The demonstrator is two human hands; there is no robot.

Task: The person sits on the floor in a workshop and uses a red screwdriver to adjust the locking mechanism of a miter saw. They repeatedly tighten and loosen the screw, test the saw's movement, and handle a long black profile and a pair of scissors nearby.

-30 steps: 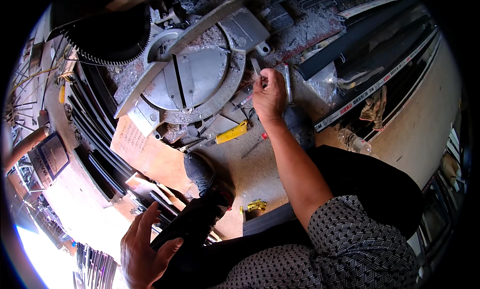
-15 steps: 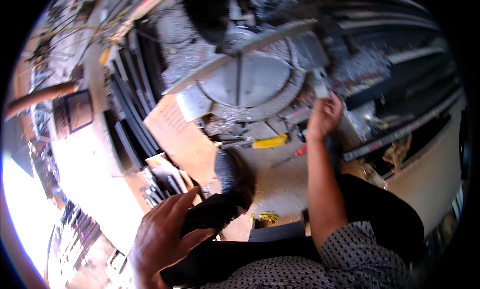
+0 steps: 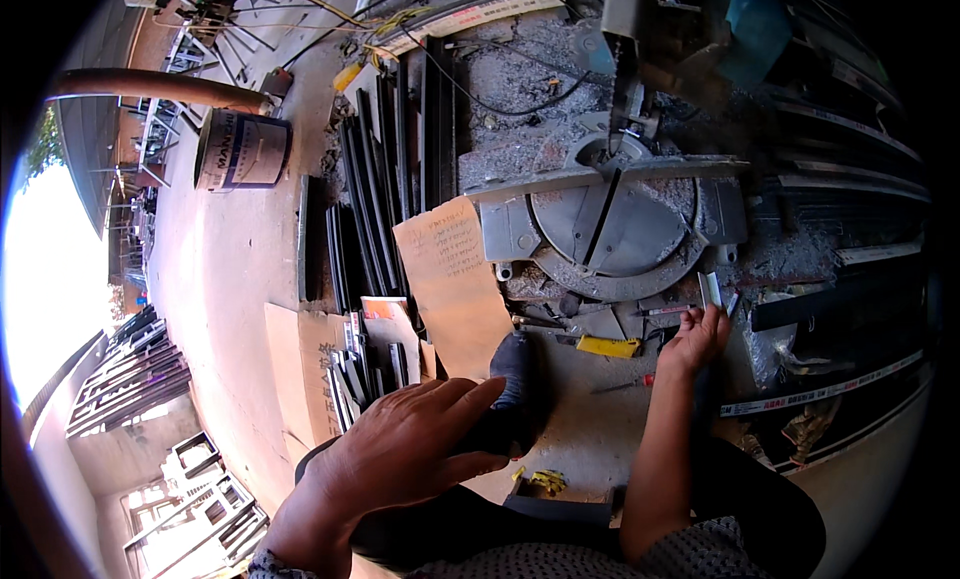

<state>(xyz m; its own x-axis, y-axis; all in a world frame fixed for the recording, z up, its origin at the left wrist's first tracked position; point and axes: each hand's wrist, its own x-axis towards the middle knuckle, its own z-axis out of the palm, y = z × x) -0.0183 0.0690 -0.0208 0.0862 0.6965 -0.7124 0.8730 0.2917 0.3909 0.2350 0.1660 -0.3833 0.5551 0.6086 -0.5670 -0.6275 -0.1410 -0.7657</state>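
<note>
Right hand (image 3: 697,341): I pinch a short, pale metal piece (image 3: 711,291) between thumb and fingers, just near of the saw table (image 3: 612,241), toward its right end. Left hand (image 3: 395,454): nearer, above my leg, fingers extended, thumb apart. Yellow tool (image 3: 608,348) on floor, left of right hand. Cardboard sheet (image 3: 457,299) farther left.

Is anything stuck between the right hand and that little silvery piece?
No, nothing visible is. The right hand holds the small silvery piece by its near end. The yellow tool lies off to the left, not between them.
</note>
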